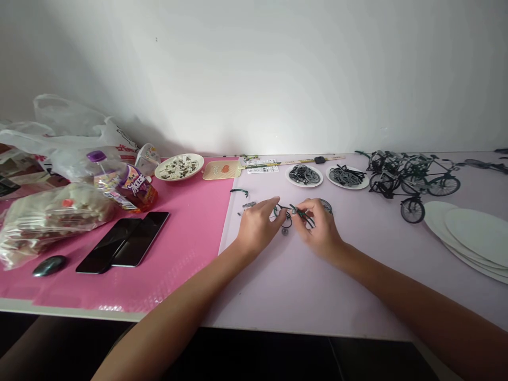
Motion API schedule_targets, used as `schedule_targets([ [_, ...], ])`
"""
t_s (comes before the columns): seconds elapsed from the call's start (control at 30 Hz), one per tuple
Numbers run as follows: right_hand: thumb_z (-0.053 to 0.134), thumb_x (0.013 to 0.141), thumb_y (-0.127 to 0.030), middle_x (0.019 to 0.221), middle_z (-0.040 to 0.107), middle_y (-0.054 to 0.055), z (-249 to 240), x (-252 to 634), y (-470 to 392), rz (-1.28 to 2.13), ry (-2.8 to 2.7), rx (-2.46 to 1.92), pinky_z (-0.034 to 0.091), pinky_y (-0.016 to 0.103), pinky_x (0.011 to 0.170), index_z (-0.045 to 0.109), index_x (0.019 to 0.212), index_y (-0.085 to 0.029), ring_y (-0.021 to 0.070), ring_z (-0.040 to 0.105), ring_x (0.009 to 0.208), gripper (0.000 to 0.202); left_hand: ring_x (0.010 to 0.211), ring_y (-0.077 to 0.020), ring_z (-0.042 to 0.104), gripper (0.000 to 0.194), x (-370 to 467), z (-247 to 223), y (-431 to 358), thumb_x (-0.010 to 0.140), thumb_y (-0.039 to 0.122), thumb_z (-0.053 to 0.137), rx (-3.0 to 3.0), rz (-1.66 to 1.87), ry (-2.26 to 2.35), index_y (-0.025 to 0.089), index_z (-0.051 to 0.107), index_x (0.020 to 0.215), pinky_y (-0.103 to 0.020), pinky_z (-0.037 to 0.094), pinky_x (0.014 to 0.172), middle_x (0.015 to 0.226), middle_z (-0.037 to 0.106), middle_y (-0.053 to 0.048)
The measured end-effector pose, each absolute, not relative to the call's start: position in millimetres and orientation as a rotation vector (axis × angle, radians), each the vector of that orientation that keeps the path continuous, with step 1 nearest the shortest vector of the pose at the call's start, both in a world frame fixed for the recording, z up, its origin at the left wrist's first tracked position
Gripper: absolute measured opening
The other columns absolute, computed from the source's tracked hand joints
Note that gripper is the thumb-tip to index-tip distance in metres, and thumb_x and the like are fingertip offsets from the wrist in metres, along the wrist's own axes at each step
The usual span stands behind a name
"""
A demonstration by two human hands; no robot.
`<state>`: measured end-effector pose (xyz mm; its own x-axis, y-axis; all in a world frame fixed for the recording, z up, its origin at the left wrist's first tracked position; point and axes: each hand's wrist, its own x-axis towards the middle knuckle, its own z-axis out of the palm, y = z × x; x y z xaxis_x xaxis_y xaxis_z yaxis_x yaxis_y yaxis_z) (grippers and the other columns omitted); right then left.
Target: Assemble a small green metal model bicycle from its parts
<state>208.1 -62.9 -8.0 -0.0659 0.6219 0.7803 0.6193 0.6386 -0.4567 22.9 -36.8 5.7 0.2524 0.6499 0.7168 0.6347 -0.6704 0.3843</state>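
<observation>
My right hand (pixel 319 227) pinches a dark green model bicycle frame part (pixel 301 212) between thumb and fingers. Close on its left, my left hand (pixel 259 225) has thumb and index finger curled at a thin dark bicycle part (pixel 283 207) that reaches toward the green one. Whether the two pieces are joined I cannot tell. Partly behind my right hand lies a spoked wheel (pixel 327 206). Below the fingertips a small round grey piece (pixel 284 232) rests on the table. Small grey parts (pixel 249 205) show beside my left hand, and a curved green piece (pixel 240 191) lies beyond it.
Two plates (pixel 288 179) (pixel 363 186) hold wheels and black parts. Model bicycles (pixel 431 180) stand at right, near stacked white plates (pixel 476 233). At left are a bottle (pixel 129 185), two phones (pixel 141 241), a mouse (pixel 50 265), a bagged bundle (pixel 55 217) and a plate of small pieces (pixel 162 176).
</observation>
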Motion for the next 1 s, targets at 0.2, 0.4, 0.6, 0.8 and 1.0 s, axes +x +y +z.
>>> schedule_targets([
  [0.2, 0.065, 0.096, -0.025, 0.085, 0.068, 0.003, -7.3, 207.1, -63.5, 0.004, -1.750, -1.014, 0.057, 0.032, 0.061, 0.055, 0.100, -0.028, 0.0198, 0.067, 0.071, 0.011, 0.088, -0.0218, 0.080, 0.025, 23.0, 2.7, -35.8, 0.100, 0.028, 0.064, 2.554, 1.410, 1.263, 0.018, 0.075, 0.121, -0.030, 0.064, 0.074, 0.106, 0.082, -0.011],
  [0.4, 0.065, 0.094, -0.021, 0.083, 0.067, 0.002, -4.2, 205.5, -64.9, -0.039, -1.761, -1.006, 0.055, 0.032, 0.060, 0.054, 0.098, -0.028, 0.0202, 0.067, 0.071, 0.013, 0.089, -0.0236, 0.080, 0.029, 23.7, -0.9, -35.5, 0.104, 0.027, 0.059, 2.598, 1.294, 1.303, 0.015, 0.070, 0.128, -0.030, 0.060, 0.074, 0.109, 0.081, -0.015],
  [0.6, 0.064, 0.094, -0.019, 0.082, 0.067, 0.002, -3.5, 202.8, -66.3, -0.054, -1.755, -1.003, 0.055, 0.031, 0.058, 0.053, 0.098, -0.027, 0.0197, 0.067, 0.069, 0.014, 0.073, -0.0184, 0.077, 0.041, 25.3, -1.8, -36.3, 0.104, 0.027, 0.056, 2.656, 1.319, 1.365, 0.014, 0.056, 0.144, -0.024, 0.052, 0.060, 0.096, 0.082, -0.010],
  [0.8, 0.063, 0.093, -0.018, 0.080, 0.066, 0.001, -0.2, 201.4, -67.9, -0.087, -1.768, -0.981, 0.053, 0.031, 0.057, 0.053, 0.097, -0.027, 0.0191, 0.066, 0.069, 0.015, 0.083, -0.0187, 0.081, 0.036, 27.7, 6.7, -42.7, 0.101, 0.025, 0.060, 2.535, 1.359, 1.334, 0.023, 0.048, 0.135, -0.022, 0.051, 0.061, 0.113, 0.082, -0.008],
  [1.0, 0.065, 0.092, -0.017, 0.078, 0.065, 0.000, 3.6, 200.5, -69.6, -0.123, -1.777, -0.944, 0.052, 0.030, 0.058, 0.053, 0.098, -0.027, 0.0183, 0.064, 0.067, 0.017, 0.073, -0.0182, 0.078, 0.011, 27.0, 5.3, -41.2, 0.101, 0.026, 0.056, 2.623, 1.284, 1.403, 0.023, 0.049, 0.108, -0.022, 0.044, 0.056, 0.092, 0.082, -0.005],
])
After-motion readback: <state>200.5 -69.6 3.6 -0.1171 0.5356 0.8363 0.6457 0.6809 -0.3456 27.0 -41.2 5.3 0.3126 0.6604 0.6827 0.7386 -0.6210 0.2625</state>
